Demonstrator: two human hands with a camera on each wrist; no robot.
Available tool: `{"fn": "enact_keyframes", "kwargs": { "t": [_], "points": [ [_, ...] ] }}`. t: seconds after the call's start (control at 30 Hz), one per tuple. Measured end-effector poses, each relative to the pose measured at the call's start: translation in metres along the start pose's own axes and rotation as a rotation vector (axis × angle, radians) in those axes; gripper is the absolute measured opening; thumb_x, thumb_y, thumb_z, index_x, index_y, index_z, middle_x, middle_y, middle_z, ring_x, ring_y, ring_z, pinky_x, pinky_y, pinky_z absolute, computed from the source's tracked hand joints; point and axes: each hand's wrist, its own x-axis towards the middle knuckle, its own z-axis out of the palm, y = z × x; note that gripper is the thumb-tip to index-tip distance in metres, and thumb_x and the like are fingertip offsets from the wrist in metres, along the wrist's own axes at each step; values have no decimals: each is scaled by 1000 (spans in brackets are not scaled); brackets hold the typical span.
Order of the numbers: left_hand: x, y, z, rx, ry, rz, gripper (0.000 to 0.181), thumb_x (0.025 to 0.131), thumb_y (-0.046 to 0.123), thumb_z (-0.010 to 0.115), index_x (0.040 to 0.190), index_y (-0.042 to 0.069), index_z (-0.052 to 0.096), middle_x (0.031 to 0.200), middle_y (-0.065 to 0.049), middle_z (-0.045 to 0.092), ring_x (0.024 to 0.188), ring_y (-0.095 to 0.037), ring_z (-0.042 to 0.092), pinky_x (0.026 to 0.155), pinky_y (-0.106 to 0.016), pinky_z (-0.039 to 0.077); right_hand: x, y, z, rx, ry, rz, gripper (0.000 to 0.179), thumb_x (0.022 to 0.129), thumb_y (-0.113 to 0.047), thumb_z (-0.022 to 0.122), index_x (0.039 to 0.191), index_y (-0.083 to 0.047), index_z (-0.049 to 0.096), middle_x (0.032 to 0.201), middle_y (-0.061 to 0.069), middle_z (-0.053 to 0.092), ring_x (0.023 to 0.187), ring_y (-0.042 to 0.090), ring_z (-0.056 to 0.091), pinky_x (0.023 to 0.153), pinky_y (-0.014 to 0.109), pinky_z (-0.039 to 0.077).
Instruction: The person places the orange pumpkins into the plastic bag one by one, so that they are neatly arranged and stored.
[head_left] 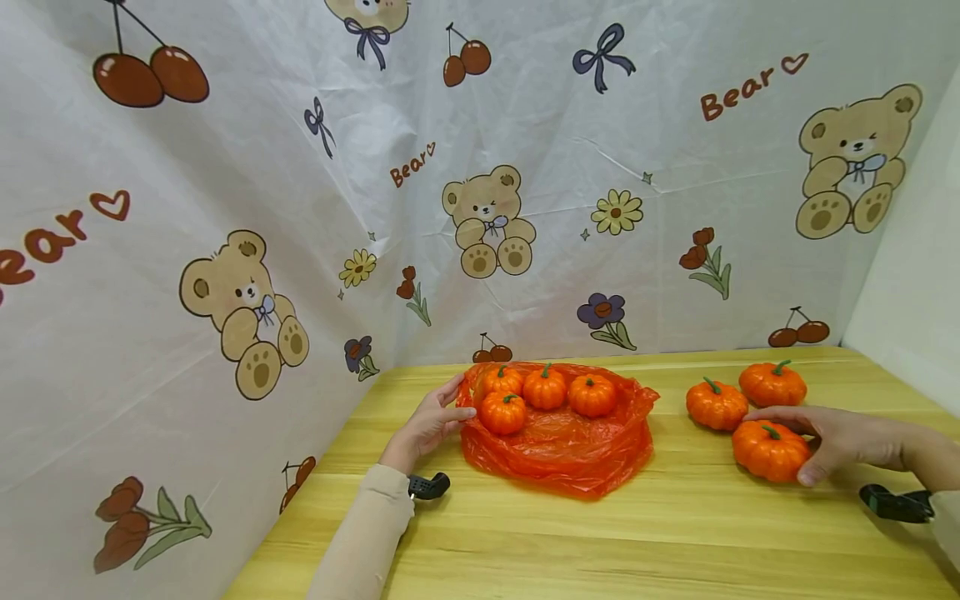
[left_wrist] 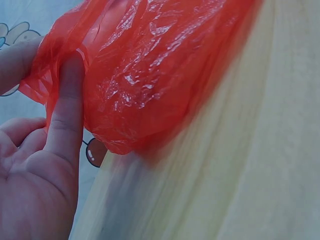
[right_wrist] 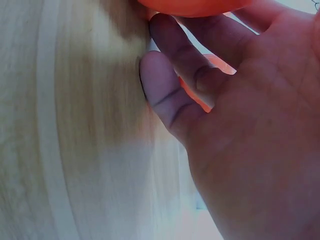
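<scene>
A red plastic bag [head_left: 562, 467] lies spread open on the wooden table, with several small orange pumpkins [head_left: 545, 389] inside it. My left hand [head_left: 427, 427] pinches the bag's left rim; in the left wrist view, thin red film [left_wrist: 145, 75] runs between its thumb and fingers. Over on the right, my right hand [head_left: 862, 437] grips an orange pumpkin [head_left: 767, 454] with a green stem, thumb at the front and fingers behind. Only the lower part of that pumpkin [right_wrist: 192, 6] shows in the right wrist view.
Two more pumpkins, one nearer [head_left: 716, 406] and one farther [head_left: 772, 385], sit behind the right hand. A white cloth [head_left: 525, 108] printed with bears hangs behind and left of the table [head_left: 570, 550]. A white wall [head_left: 918, 275] rises at the right.
</scene>
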Motion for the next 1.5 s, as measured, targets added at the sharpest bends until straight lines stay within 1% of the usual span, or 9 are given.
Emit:
{"fn": "enact_keyframes", "kwargs": {
  "t": [0.07, 0.53, 0.73, 0.9, 0.97, 1.07, 1.2, 1.33, 1.5],
  "points": [
    [-1, 0, 1, -7, -1, 0, 89, 93, -7, 68, 166, 17, 22, 173, -10, 19, 144, -36, 46, 85, -20, 61, 0, 1, 0, 37, -10, -7, 79, 85, -12, 80, 155, -14, 44, 136, -42, 40, 118, -15, 43, 87, 14, 42],
    [0, 1, 1, -19, 9, -4, 89, 93, -7, 68, 165, 19, 24, 173, -9, 20, 144, -38, 46, 84, -21, 61, 5, -10, -4, 186, -63, 12, 74, 89, -11, 73, 155, -8, 40, 138, -25, 54, 119, -5, 51, 91, 18, 46],
    [0, 2, 1, -19, 7, -4, 90, 92, -7, 68, 166, 18, 23, 173, -10, 19, 144, -39, 46, 84, -22, 62, 10, -23, -4, 165, -35, -3, 75, 91, -16, 75, 157, -12, 39, 138, -26, 52, 119, -5, 50, 90, 19, 47],
    [0, 1, 0, -14, 7, -5, 90, 92, -7, 69, 166, 18, 23, 173, -11, 19, 140, -35, 51, 84, -21, 61, 14, -30, -4, 192, -14, -20, 76, 93, -14, 71, 159, -7, 32, 138, -27, 49, 120, -4, 51, 91, 19, 50],
    [0, 1, 0, -13, 7, -3, 89, 92, -6, 69, 166, 18, 23, 173, -11, 20, 138, -33, 52, 85, -21, 61, 14, -32, -3, 174, 22, -8, 75, 94, -12, 69, 159, -8, 31, 141, -23, 45, 119, -7, 50, 90, 18, 50],
    [0, 1, 0, -10, 5, -1, 90, 92, -6, 69, 166, 17, 23, 173, -11, 20, 137, -31, 54, 85, -22, 61, 16, -33, -3, 114, 79, 22, 74, 97, -13, 65, 161, -11, 29, 154, 2, 40, 116, -12, 47, 87, 18, 51],
    [-1, -1, 1, -4, 11, -9, 90, 92, -6, 69, 166, 18, 23, 173, -10, 20, 137, -30, 53, 86, -22, 61, 19, -39, -2, 1, 145, 71, 73, 99, -21, 63, 162, -8, 28, 156, 36, 32, 113, -19, 41, 86, 28, 51],
    [0, -2, 0, 3, 11, -14, 89, 93, -5, 69, 165, 18, 24, 173, -11, 21, 140, -31, 51, 87, -22, 61, 26, -53, -1, 19, 159, 107, 75, 100, -24, 62, 160, 0, 25, 154, 35, 36, 110, -18, 43, 87, 34, 52],
    [1, 1, 0, -4, 9, -7, 89, 92, -4, 70, 165, 19, 24, 172, -10, 21, 140, -32, 50, 87, -22, 61, 40, -77, -2, 161, 150, 66, 75, 101, -19, 60, 159, 8, 21, 146, 25, 50, 112, -4, 57, 88, 21, 55]
  ]
}}
